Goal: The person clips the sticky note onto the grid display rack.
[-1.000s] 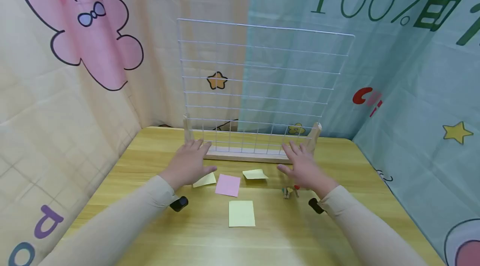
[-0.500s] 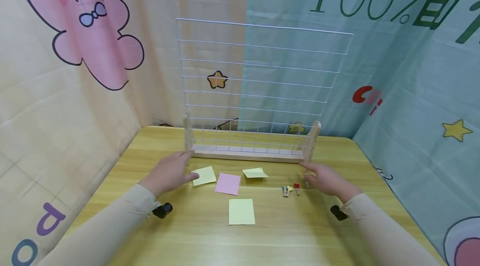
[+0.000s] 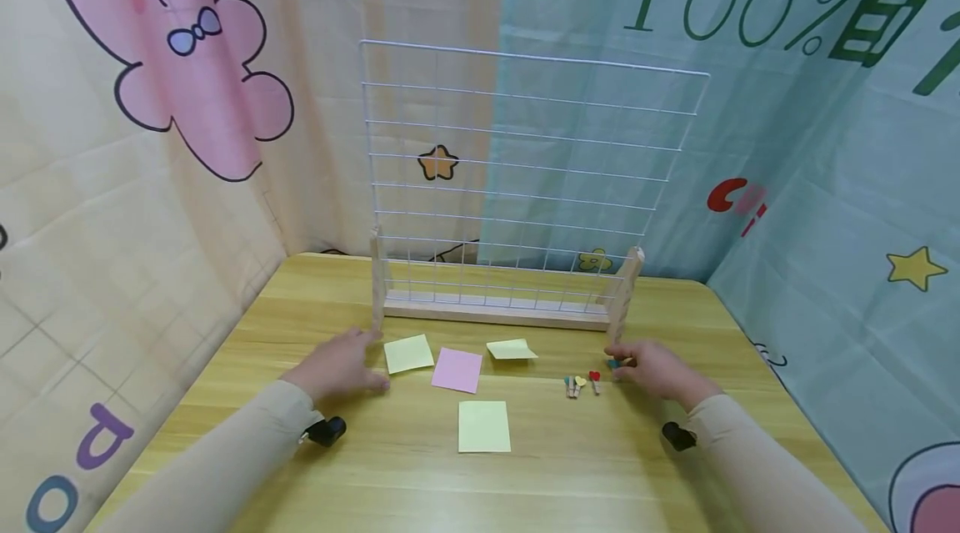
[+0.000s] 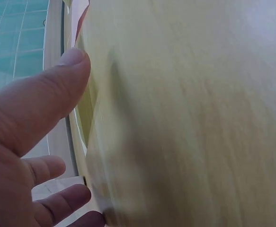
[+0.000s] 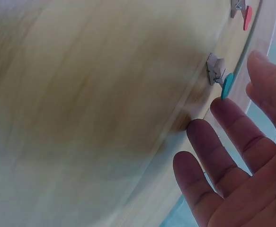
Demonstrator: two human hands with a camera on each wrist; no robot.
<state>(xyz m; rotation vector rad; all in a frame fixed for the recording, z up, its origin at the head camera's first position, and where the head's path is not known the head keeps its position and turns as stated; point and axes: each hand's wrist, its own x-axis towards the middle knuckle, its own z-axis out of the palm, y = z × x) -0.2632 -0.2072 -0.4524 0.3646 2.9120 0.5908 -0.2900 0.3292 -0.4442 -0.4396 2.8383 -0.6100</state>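
Observation:
My left hand (image 3: 335, 366) rests over the table with fingers spread, just left of a yellow sticky note (image 3: 408, 354). In the left wrist view its thumb (image 4: 57, 90) stands apart from the fingers, with nothing between them. At the right, my right hand (image 3: 663, 374) is beside a small wooden clothespin with a teal heart (image 5: 227, 86). A fingertip is at the heart's edge; whether it touches, I cannot tell. The thumb is apart from the fingers. More small clothespins (image 3: 573, 388) lie to its left, one with a red heart (image 3: 595, 381).
A white wire grid (image 3: 517, 133) stands upright in a wooden base (image 3: 495, 314) at the back. Before it lie a pink sticky note (image 3: 457, 370), a curled yellow note (image 3: 512, 349) and another yellow note (image 3: 483, 426). Printed curtains (image 3: 817, 183) surround the table (image 3: 360, 483).
Both hands have moved outward from in front of the grid and slightly toward me. The left hand has drawn back from the yellow note; the right has come down by the teal clothespin.

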